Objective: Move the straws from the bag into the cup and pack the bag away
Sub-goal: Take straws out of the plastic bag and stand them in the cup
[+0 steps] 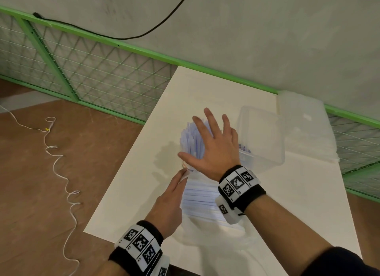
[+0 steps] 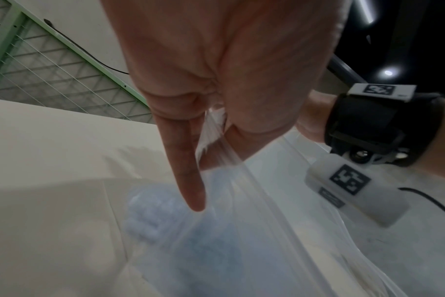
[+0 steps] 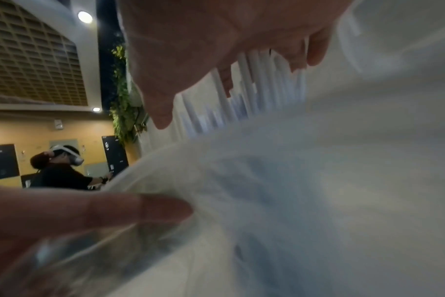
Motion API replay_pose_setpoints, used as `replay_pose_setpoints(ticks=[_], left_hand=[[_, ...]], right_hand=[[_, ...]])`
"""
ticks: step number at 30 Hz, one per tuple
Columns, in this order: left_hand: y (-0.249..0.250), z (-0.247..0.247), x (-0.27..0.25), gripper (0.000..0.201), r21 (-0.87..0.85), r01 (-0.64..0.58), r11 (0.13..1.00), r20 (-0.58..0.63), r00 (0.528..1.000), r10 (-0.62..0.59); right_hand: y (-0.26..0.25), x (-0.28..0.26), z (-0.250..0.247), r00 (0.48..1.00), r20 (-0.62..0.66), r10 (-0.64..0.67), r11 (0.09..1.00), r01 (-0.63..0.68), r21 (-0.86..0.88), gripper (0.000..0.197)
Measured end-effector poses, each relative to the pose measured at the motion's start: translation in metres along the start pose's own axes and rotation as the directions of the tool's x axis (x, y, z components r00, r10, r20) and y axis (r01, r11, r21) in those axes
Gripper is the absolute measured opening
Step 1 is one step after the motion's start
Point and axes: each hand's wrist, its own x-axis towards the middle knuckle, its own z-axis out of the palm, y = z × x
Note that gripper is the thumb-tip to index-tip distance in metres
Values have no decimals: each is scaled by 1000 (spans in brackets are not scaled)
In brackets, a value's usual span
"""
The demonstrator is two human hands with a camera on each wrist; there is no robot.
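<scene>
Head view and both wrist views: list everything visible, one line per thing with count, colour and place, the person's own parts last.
straws: many, white-lilac, upright bundle under the right palm; cup not discernible
bag: one, clear plastic, on table, more straws inside
container: one, clear, right of the straws
lid: one, clear, far right table edge
table: one, white
fence: green mesh, behind the table
cable: one, black, on wall
cord: one, white, on floor
left hand: pinches the bag's edge
right hand: fingers spread over the straws
</scene>
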Motion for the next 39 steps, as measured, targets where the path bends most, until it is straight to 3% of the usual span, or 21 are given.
replay_pose_setpoints(ticks=[6, 12, 16, 18, 22, 24, 27, 29, 31, 32, 34, 35, 36, 39], left_hand=[[1, -1, 1, 97, 25, -9, 1000, 12, 1000, 9], [-2, -4, 0, 94, 43, 15, 999, 13, 1000, -15], [-2, -5, 1, 95, 40, 23, 999, 14, 1000, -24], [-3, -4, 3, 96, 37, 18, 999, 14, 1000, -18], [-4, -1, 7, 96, 57, 9, 998, 34, 999, -11], [-3, 0, 7, 95, 59, 10, 998, 42, 999, -12], [-2, 2, 7, 93, 53, 13, 998, 49, 999, -16], [-2, 3, 9, 94, 77, 21, 997, 44, 999, -25], [-4, 5, 10, 98, 88, 7, 996, 50, 999, -11], [-4, 7, 10, 100, 80, -14, 997, 58, 998, 9], [-3, 10, 10, 101, 56, -47, 997, 80, 996, 42], [-1, 12, 10, 100, 43, -46, 998, 87, 995, 42], [2, 13, 11, 100, 33, -35, 999, 92, 995, 32], [10, 19, 12, 98, 41, -29, 999, 104, 994, 25]], right_hand=[[-11, 33, 11, 997, 41, -67, 997, 68, -37, 85], [0, 44, 30, 954, -214, -212, 966, 237, 99, 35], [8, 45, 21, 939, -279, -201, 936, 268, 228, 27], [12, 47, 19, 956, -233, -180, 937, 239, 256, 30], [10, 44, 16, 983, 2, -184, 983, 184, 23, 51], [5, 40, 8, 984, 47, -173, 985, 174, -17, 54], [-4, 21, -20, 977, -109, -184, 980, 190, 52, 48], [-12, -4, -35, 909, -312, -275, 930, 333, 152, 33], [-16, -42, -30, 854, -363, -373, 850, 471, 234, 30], [-16, -63, -23, 876, -276, -396, 846, 465, 261, 30], [-10, -97, 3, 935, 89, -342, 912, 308, 271, 29], [-3, -112, 21, 921, 281, -271, 952, 213, 220, 29], [4, -125, 41, 898, 393, -197, 978, 156, 135, 32], [18, -151, 81, 887, 456, -74, 994, 100, -33, 52]])
